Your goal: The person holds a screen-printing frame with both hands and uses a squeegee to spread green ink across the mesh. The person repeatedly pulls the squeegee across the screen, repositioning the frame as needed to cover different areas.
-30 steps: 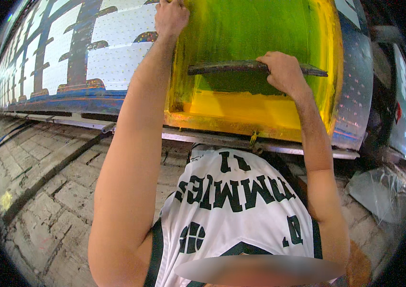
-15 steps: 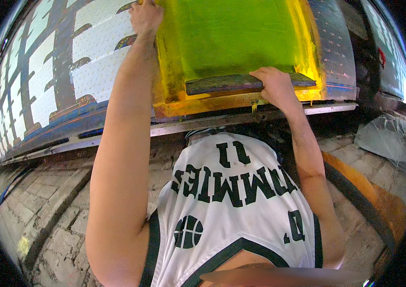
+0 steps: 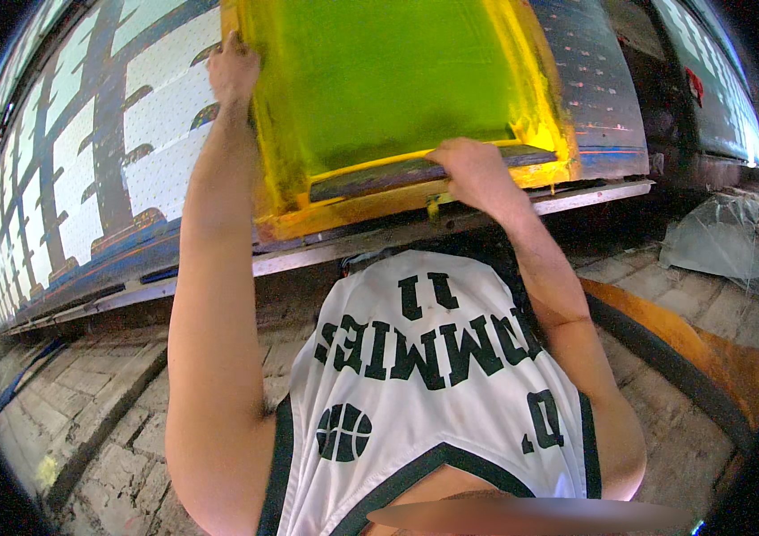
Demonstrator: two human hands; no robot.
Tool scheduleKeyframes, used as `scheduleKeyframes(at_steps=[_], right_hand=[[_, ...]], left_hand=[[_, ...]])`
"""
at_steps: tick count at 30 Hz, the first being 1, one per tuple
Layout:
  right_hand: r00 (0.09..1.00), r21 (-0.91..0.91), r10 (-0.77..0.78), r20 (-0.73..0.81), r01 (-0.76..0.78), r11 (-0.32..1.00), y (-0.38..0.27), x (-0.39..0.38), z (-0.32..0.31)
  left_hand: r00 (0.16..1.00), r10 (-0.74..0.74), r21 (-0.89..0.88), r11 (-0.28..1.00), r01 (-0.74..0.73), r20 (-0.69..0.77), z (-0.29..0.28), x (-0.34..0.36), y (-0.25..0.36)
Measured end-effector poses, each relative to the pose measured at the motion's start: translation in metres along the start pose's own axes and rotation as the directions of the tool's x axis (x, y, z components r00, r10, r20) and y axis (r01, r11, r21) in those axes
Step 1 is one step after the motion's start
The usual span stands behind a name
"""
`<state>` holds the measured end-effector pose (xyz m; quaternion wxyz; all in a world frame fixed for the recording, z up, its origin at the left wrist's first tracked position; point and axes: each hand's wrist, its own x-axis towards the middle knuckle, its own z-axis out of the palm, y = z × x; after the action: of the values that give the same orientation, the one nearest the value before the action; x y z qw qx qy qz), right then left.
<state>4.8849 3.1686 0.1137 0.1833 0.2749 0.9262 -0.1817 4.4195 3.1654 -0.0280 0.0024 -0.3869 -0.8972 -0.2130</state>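
Observation:
A screen-printing frame point(image 3: 270, 211) with yellow-stained borders and green paint across its mesh point(image 3: 397, 80) lies on a long table. My right hand point(image 3: 473, 174) is closed on a dark, long squeegee point(image 3: 352, 180), which lies across the mesh at the frame's near end. My left hand point(image 3: 233, 71) holds the frame's left border near its upper part. Left of the frame, white patterned fabric pieces point(image 3: 156, 125) lie in rows on the table. My white and black sleeveless jersey fills the lower middle.
A metal rail point(image 3: 598, 195) runs along the table's near edge. At the right are another long table point(image 3: 723, 107) with white pieces, a crumpled translucent plastic sheet point(image 3: 717, 237) and a curved orange and black object point(image 3: 701, 357). Uneven brick flooring point(image 3: 102, 420) shows below.
My right hand has pulled the squeegee toward me, to the frame's near end. The view has shifted, so the frame and left hand sit further left; my left hand stays at the border.

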Motion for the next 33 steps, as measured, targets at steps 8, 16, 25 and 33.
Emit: scheduleKeyframes(at_steps=[8,16,25,33], right_hand=[[0.984,0.527,0.036,-0.177,0.064,0.847,0.122,-0.062,-0.015],[0.858,0.716,0.455,-0.238,-0.162,0.679,0.286,-0.065,0.029],[0.869,0.865,0.493,0.036,-0.274,0.42,0.294,-0.049,0.065],[0.816,0.971,0.573,0.083,-0.194,0.137,0.262,-0.045,0.06]], left_hand=[[0.997,0.07,0.18,0.981,-0.074,0.03,-0.017,-0.05,-0.016],[0.978,-0.205,0.195,0.961,0.196,0.029,-0.034,-0.1,0.014],[0.984,-0.175,0.191,0.965,0.179,-0.038,-0.05,-0.104,0.028],[0.959,-0.275,0.184,0.941,0.283,-0.067,-0.048,-0.102,0.026]])
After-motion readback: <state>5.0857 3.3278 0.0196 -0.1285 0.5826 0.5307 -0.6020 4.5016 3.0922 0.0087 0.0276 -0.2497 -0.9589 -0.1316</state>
